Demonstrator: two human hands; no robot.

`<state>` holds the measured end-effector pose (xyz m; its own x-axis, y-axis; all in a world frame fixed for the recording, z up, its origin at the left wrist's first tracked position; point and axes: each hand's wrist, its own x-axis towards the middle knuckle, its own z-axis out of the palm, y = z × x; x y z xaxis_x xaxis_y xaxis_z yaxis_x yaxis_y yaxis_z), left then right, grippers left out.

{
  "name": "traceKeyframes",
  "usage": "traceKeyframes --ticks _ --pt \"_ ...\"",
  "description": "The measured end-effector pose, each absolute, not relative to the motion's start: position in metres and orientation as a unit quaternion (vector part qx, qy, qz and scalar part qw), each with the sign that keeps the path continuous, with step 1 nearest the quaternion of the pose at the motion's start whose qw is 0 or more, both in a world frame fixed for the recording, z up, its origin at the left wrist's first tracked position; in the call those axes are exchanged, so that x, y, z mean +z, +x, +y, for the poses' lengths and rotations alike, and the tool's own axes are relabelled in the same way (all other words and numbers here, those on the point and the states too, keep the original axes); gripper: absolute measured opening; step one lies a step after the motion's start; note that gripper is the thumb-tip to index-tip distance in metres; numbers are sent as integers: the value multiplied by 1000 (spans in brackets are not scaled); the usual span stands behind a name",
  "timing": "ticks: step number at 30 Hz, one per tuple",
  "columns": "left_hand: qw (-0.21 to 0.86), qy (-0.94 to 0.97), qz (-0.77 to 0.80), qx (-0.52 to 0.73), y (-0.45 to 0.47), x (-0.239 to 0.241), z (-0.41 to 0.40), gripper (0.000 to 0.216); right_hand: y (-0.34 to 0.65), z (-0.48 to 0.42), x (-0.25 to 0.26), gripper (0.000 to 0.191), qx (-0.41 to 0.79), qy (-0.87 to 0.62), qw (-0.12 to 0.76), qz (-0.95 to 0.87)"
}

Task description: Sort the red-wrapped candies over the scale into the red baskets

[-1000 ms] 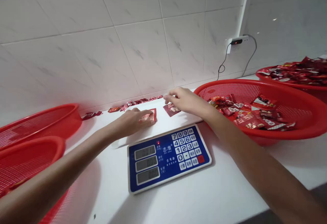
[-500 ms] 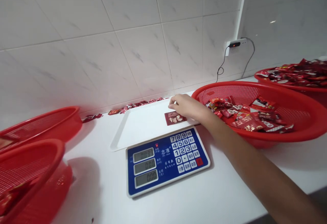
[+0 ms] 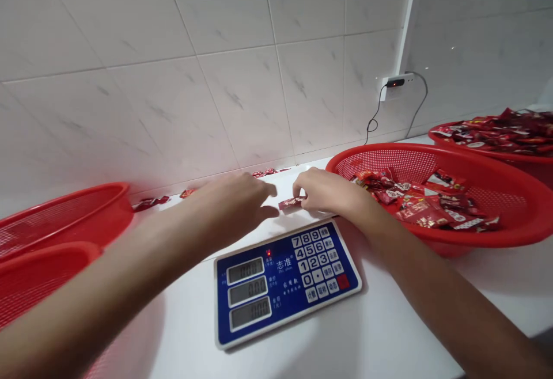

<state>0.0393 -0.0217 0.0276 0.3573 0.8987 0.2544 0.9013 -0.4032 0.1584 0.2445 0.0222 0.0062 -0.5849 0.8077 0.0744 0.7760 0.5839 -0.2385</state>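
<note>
Over the white tray (image 3: 283, 226) of the scale, my right hand (image 3: 324, 190) pinches a small dark red packet (image 3: 290, 203) with pale lettering by its right end. The packet is tipped up, so it looks narrow. My left hand (image 3: 242, 199) reaches in from the left, thumb and fingers apart, close to the packet's left end; I see no contact. Below both hands is the scale's blue panel (image 3: 287, 281), with number keys at right and three grey displays at left. My left forearm and hand cover much of the tray.
To the right stands a red mesh basket (image 3: 518, 206) of red packets, with a fuller red basket (image 3: 496, 151) behind. Two red baskets (image 3: 116, 203) stand at left. Small red packets (image 3: 264, 173) lie along the wall. A wired plug (image 3: 395, 83) sits in the wall socket.
My left hand has come in from the left over the tray. The packet lay flat on the tray before; now my right hand holds it tipped up.
</note>
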Motion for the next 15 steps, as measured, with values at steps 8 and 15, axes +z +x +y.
traceKeyframes --ticks 8,15 --pt "-102 -787 -548 -266 68 4 -11 28 250 15 19 21 117 -400 173 -892" --pt "-195 -768 -548 -268 54 6 -25 29 245 24 13 23 166 -332 184 -910"
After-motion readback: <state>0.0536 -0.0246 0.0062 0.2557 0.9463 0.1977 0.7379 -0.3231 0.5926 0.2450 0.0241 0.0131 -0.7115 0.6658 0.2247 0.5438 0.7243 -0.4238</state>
